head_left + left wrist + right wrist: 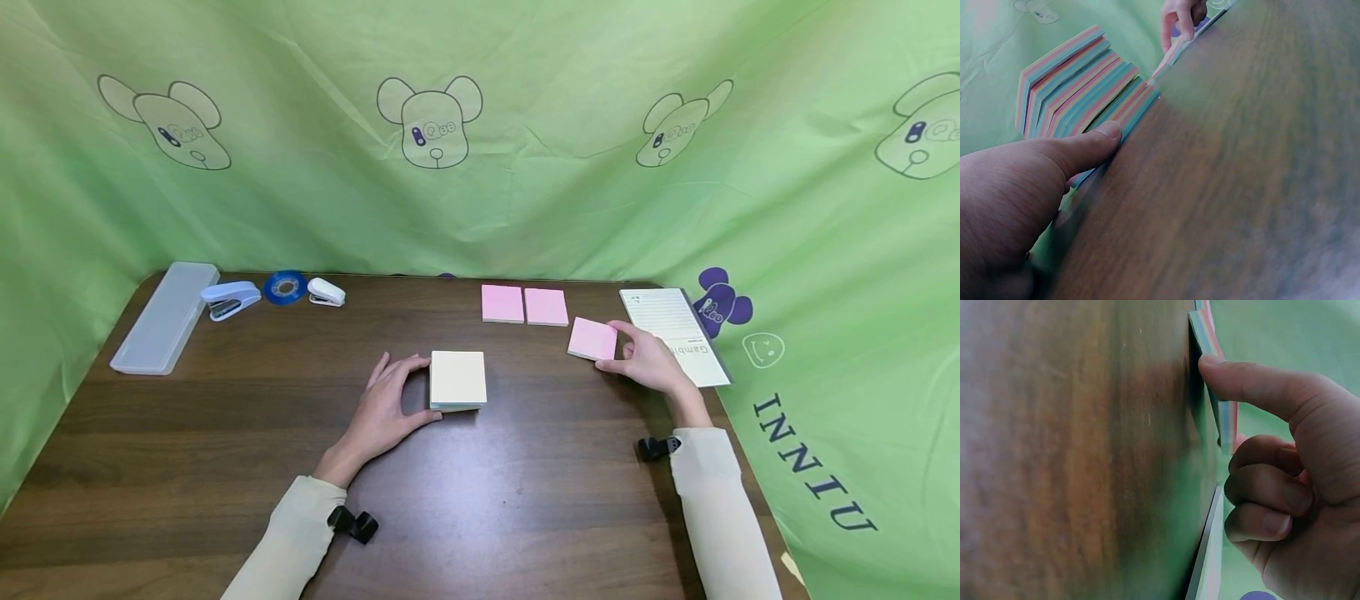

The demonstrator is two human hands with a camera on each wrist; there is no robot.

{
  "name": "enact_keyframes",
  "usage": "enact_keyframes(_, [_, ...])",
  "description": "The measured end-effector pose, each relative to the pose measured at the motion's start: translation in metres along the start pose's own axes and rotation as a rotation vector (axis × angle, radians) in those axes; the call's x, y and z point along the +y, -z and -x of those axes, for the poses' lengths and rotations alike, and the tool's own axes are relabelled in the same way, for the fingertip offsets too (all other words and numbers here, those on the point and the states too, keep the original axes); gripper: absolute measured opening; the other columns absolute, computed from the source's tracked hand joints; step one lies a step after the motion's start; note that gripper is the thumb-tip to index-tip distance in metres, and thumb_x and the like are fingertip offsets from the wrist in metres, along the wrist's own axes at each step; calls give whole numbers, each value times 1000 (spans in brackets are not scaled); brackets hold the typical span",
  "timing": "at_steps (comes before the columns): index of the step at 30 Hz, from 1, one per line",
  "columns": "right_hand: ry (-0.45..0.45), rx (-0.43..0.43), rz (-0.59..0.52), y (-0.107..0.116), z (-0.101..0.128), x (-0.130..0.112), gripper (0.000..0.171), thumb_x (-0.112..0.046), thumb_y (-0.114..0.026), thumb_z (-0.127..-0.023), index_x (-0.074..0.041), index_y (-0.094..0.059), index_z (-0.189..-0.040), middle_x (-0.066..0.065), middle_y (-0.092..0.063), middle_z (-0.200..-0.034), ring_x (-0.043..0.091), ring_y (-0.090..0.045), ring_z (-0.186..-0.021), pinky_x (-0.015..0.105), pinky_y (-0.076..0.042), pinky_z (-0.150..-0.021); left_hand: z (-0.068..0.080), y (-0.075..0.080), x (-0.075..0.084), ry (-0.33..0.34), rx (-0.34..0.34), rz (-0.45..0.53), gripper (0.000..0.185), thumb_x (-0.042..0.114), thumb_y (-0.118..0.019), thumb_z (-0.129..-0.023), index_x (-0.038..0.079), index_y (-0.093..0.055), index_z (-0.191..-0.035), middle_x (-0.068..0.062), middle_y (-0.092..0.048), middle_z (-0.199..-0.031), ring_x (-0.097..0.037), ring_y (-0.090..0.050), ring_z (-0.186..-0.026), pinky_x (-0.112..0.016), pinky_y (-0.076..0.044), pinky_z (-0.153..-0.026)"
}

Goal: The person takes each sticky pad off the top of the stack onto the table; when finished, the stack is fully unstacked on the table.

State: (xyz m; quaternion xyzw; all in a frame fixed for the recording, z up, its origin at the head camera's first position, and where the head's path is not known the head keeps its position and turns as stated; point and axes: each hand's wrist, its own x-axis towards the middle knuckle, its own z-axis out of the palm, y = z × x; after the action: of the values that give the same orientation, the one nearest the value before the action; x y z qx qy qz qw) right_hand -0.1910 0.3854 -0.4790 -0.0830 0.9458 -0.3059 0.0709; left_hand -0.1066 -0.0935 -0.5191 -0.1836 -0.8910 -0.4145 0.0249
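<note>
A tall stack of sticky note pads [457, 379], cream on top, stands mid-table; its layered pink, blue, yellow and green edges show in the left wrist view. My left hand [384, 410] grips this stack at its left side, with the thumb [1094, 145] along the near edge and a fingertip at the far corner. My right hand [647, 357] pinches a pink-topped sticky note pad [592, 338] by its right side. That pad is slightly turned, and in the right wrist view its striped edge tilts above the table. The other right fingers are curled beneath the palm.
Two more pink pads [502, 303] lie side by side near the back edge. A lined notepad [670, 332] sits at the right, partly behind my right hand. Along the back left are a pale plastic case [167, 321], a blue stapler [231, 297], a blue tape roll [285, 287] and a small white stapler [326, 292].
</note>
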Motion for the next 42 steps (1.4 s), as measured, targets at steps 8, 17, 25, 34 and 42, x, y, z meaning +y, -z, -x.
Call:
enact_keyframes(8, [-13,47,124,-1,-5,0,88,-38,-93,-84,-1,-56,-155,1,-54,-72,18,-47,-62,35,-35,-53,-1,0,0,-3,-3,-13,88,23,-102,-81,3,-57,-154,-17,-63,-156,-36,-53,-153,-58,-11,-140])
enact_keyframes(17, [-40,140,134,-12,-10,11,60,-39,-91,-88,-11,-66,-134,1,-54,-74,18,-46,-61,36,-34,-51,0,-1,-1,-2,4,-12,87,22,-103,-81,4,-57,-153,-16,-64,-155,-36,-53,-153,-58,-11,-140])
enact_keyframes(25, [-73,177,172,-24,-34,44,59,-33,-88,-91,-16,-67,-143,-2,-56,-69,18,-47,-57,37,-35,-48,0,0,-1,-5,10,-13,87,22,-103,-81,3,-57,-153,-17,-64,-155,-37,-53,-153,-58,-12,-140])
enact_keyframes(34, [-77,137,114,-14,-36,17,56,-22,-80,-97,-10,-62,-149,-2,-52,-60,16,-45,-51,36,-32,-46,0,0,-1,-4,4,-6,88,22,-103,-81,3,-57,-153,-16,-64,-156,-36,-53,-153,-58,-11,-140])
enact_keyframes(42, [-63,150,130,-23,-66,56,59,-21,-81,-95,-15,-63,-151,-2,-52,-60,16,-44,-51,35,-31,-45,-1,-1,-1,-28,24,-12,88,20,-103,-79,2,-58,-152,-17,-65,-153,-38,-54,-151,-59,-13,-139])
